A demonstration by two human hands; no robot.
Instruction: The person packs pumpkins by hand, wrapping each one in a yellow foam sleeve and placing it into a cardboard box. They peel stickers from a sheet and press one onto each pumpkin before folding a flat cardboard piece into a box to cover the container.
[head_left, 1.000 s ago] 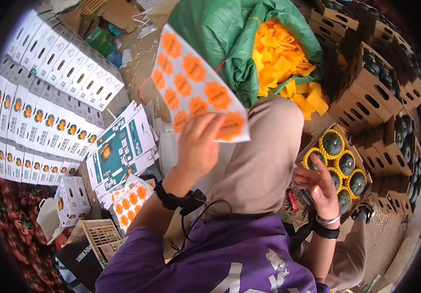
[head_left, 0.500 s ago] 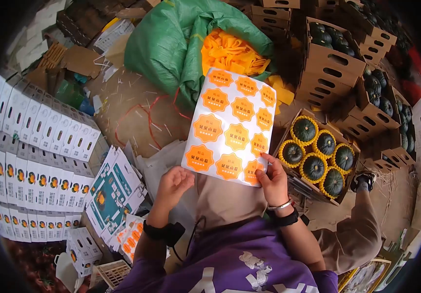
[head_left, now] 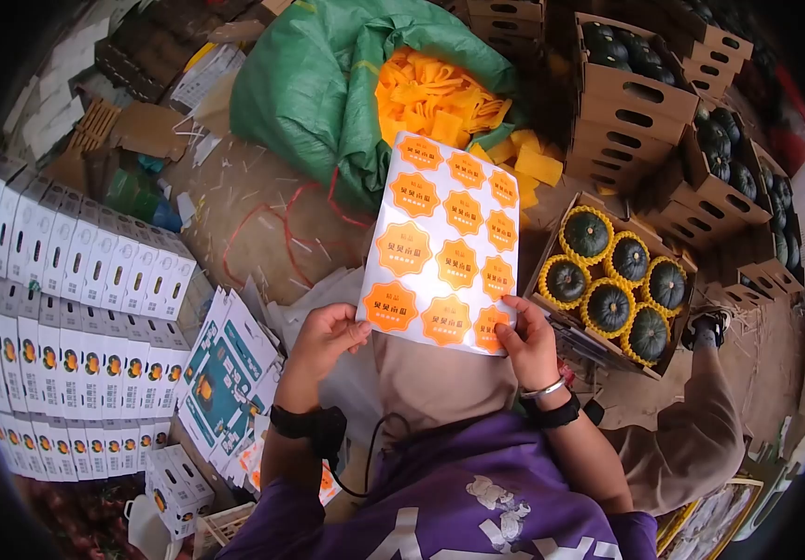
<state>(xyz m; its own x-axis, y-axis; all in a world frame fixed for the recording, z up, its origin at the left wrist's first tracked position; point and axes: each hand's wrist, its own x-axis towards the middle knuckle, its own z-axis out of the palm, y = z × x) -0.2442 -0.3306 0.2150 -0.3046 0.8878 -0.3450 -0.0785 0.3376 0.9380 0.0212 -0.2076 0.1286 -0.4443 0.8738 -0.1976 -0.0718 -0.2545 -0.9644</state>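
Observation:
A white sheet of round, scalloped orange stickers (head_left: 430,208) is tilted up in front of me, above my lap. At its lower right corner, my right hand (head_left: 528,345) grips the sheet, thumb on the front. My left hand (head_left: 329,342) is at the lower left corner, its fingers curled and the thumb and fingertips closed at the sheet's edge. To the right of the sheet, an open cardboard box (head_left: 661,366) holds several dark green squashes (head_left: 608,306) in yellow foam nets.
Ahead is a green sack (head_left: 286,84) full of yellow foam nets (head_left: 435,91). Brown boxes of squashes (head_left: 631,112) are stacked at the right. White printed cartons (head_left: 94,359) stand in rows at left, beside flat printed cardboard (head_left: 228,383). Red string (head_left: 281,224) lies on the floor.
My left hand has moved right to the sheet's lower left corner, and its fingers have closed there. My right hand keeps its grip. The view has shifted slightly.

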